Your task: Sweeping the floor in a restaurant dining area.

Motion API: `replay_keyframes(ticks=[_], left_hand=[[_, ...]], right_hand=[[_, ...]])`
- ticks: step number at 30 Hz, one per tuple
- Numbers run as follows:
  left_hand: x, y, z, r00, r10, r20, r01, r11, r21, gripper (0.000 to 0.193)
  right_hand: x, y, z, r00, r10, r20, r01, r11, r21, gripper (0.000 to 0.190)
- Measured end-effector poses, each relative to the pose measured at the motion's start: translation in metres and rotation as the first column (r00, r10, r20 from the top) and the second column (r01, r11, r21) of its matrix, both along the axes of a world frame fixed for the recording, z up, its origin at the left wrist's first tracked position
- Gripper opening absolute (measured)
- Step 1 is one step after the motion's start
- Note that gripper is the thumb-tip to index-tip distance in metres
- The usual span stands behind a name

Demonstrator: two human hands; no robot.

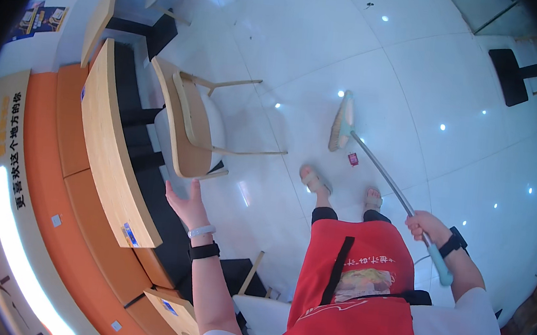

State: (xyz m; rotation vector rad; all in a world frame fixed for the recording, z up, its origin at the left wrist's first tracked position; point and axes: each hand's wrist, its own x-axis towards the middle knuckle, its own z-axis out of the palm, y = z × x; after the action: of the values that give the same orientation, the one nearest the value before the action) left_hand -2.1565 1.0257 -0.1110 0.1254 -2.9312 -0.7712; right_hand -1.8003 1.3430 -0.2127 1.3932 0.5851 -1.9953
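Observation:
My right hand (pixel 428 226) is closed around the metal handle of a broom (pixel 384 171), near its pale green grip. The broom's head (pixel 343 121) rests on the floor ahead of my feet, bristles facing left. Just right of the bristles lies a small red packet (pixel 353 159). My left hand (pixel 189 205) is empty with its fingers spread. It is close to the back of a wooden chair (pixel 186 125) with a pale seat; whether the fingertips touch it I cannot tell.
Left of the chair stands a long wooden table (pixel 112 152) before an orange bench seat (pixel 70 163). A smaller table (pixel 174 311) is at lower left. A black table base (pixel 508 77) stands at upper right. Glossy tiled floor (pixel 310 40) reflects the lights. A small dark scrap (pixel 370 6) lies far ahead.

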Motion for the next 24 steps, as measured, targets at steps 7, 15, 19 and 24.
replay_keyframes(ticks=[7, 15, 19, 24], left_hand=[[-0.101, 0.009, -0.017, 0.966, -0.197, 0.166, 0.221, 0.965, -0.14, 0.045], [-0.129, -0.074, 0.023, 0.949, -0.204, 0.239, 0.24, 0.962, -0.131, 0.023], [-0.158, -0.148, 0.043, 0.97, -0.068, 0.234, 0.096, 0.989, -0.111, 0.024], [-0.179, -0.19, 0.037, 0.985, -0.066, 0.16, 0.085, 0.99, -0.114, 0.028]], right_hand=[[-0.094, -0.052, 0.022, 0.999, 0.036, -0.04, -0.045, 0.965, -0.259, 0.014], [-0.277, -0.111, -0.025, 0.912, 0.261, -0.317, -0.366, 0.867, -0.339, 0.015], [-0.354, -0.195, -0.108, 0.636, 0.402, -0.659, -0.586, 0.807, -0.073, 0.026], [-0.406, -0.249, -0.16, 0.636, 0.601, -0.484, -0.71, 0.701, -0.064, 0.03]])
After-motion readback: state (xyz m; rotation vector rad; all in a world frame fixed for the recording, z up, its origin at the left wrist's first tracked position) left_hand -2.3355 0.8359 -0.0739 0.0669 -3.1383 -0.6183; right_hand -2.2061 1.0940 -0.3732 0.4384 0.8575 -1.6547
